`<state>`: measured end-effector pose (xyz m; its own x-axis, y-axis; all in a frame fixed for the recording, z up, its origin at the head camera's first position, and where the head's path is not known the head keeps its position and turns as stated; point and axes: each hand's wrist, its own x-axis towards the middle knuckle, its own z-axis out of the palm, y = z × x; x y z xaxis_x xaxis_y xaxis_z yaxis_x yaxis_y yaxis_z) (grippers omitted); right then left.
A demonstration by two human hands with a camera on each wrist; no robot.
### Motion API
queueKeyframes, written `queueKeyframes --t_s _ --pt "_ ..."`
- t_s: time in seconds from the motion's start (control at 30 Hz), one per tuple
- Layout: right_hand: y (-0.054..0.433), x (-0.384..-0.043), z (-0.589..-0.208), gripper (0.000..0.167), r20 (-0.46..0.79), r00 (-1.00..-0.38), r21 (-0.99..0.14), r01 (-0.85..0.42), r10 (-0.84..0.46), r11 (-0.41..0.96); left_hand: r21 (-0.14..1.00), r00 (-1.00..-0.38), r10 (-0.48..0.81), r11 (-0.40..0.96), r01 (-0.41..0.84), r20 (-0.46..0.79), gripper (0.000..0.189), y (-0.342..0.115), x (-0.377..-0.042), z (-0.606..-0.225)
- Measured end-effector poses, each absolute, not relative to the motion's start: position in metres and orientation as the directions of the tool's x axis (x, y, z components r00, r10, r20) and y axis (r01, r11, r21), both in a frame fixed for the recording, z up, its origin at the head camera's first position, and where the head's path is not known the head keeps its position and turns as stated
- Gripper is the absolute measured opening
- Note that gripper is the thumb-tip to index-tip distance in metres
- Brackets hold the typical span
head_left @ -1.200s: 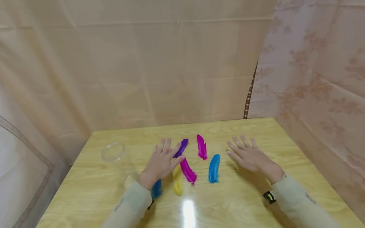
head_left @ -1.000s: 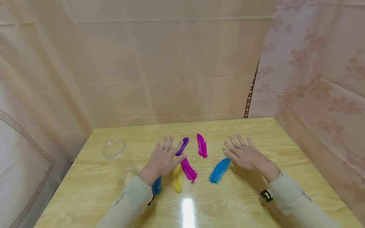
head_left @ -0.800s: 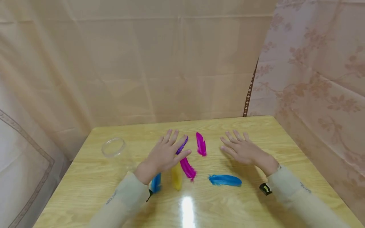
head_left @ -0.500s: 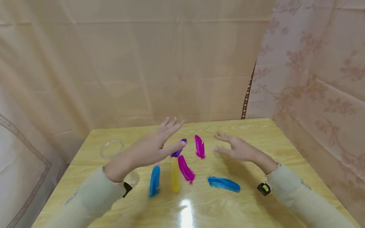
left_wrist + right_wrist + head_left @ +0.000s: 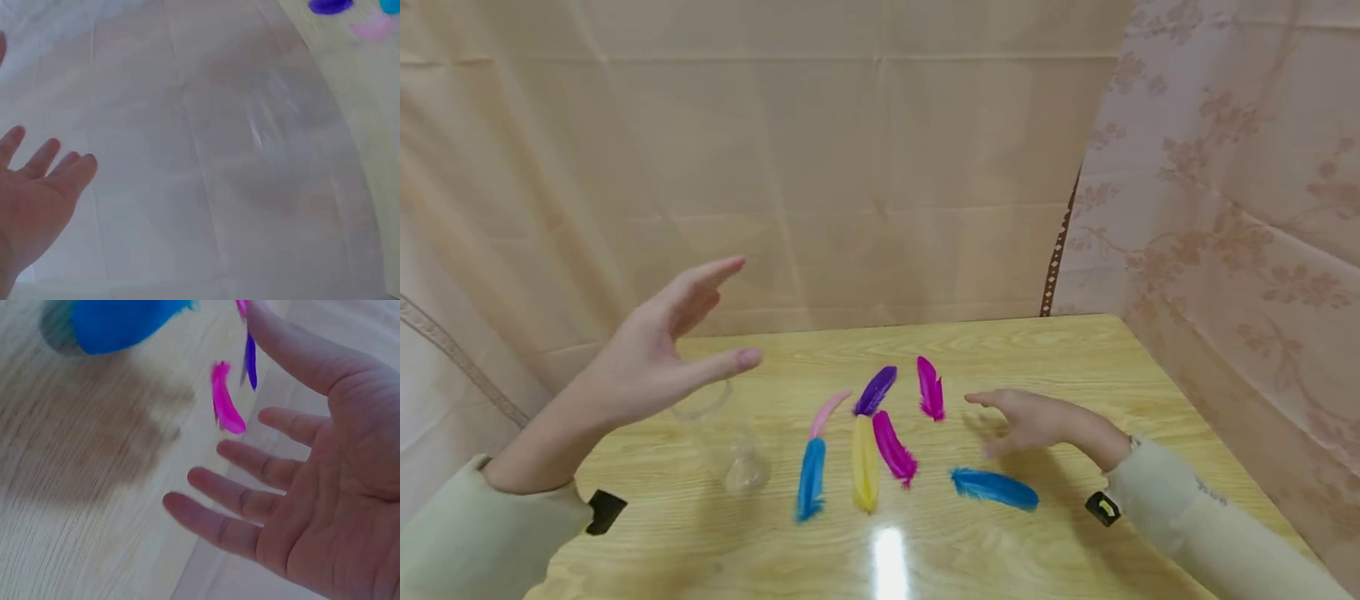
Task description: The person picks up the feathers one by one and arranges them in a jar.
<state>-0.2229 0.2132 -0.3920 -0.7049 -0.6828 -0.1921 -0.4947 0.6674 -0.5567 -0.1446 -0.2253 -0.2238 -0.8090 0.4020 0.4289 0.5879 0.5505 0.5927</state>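
Observation:
My left hand [image 5: 655, 358] is held above the table at the left, thumb and fingers spread wide apart, with nothing in it. Below and just right of it, a clear plastic jar [image 5: 722, 454] stands upright, its rim partly hidden behind the thumb. Low over the table at the right is my right hand [image 5: 1033, 421], also holding nothing. Nearest to it lie a blue feather [image 5: 995, 489] and a magenta feather [image 5: 930, 389]. In the right wrist view its fingers [image 5: 244, 500] are loosely extended.
More feathers lie mid-table: purple [image 5: 876, 390], a second magenta one [image 5: 894, 447], yellow [image 5: 865, 467], pale pink [image 5: 830, 414] and another blue one [image 5: 810, 481]. The wooden table [image 5: 1015, 550] meets a beige curtain [image 5: 820, 167] behind and a flowered cloth [image 5: 1240, 217] at right.
My left hand has lifted and swung left towards the jar, uncovering the pink feather and the left blue one. The right-hand blue feather has turned sideways. My right hand has shifted slightly left and tilted.

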Motion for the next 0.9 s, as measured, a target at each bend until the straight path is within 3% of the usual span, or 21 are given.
queueKeyframes --t_s 0.2,0.4,0.73,0.9 --pt "0.206 -0.203 -0.396 0.103 -0.254 -0.706 -0.484 -0.5 -0.662 0.719 0.701 -0.774 0.284 0.328 0.634 0.566 0.093 -0.274 -0.14 -0.242" --pt "0.199 -0.191 -0.406 0.108 -0.315 -0.69 -0.428 -0.51 -0.652 0.746 0.748 -0.743 0.273 0.107 0.655 0.611 0.11 -0.316 -0.141 -0.294" --pt "0.192 -0.187 -0.421 0.102 -0.327 -0.745 -0.345 -0.478 -0.581 0.807 0.822 -0.843 0.277 0.223 0.524 0.462 0.131 -0.324 -0.132 -0.387" --pt "0.187 -0.188 -0.421 0.077 -0.303 -0.737 -0.375 -0.491 -0.605 0.786 0.842 -0.884 0.237 0.281 0.46 0.403 0.125 -0.315 -0.131 -0.41"
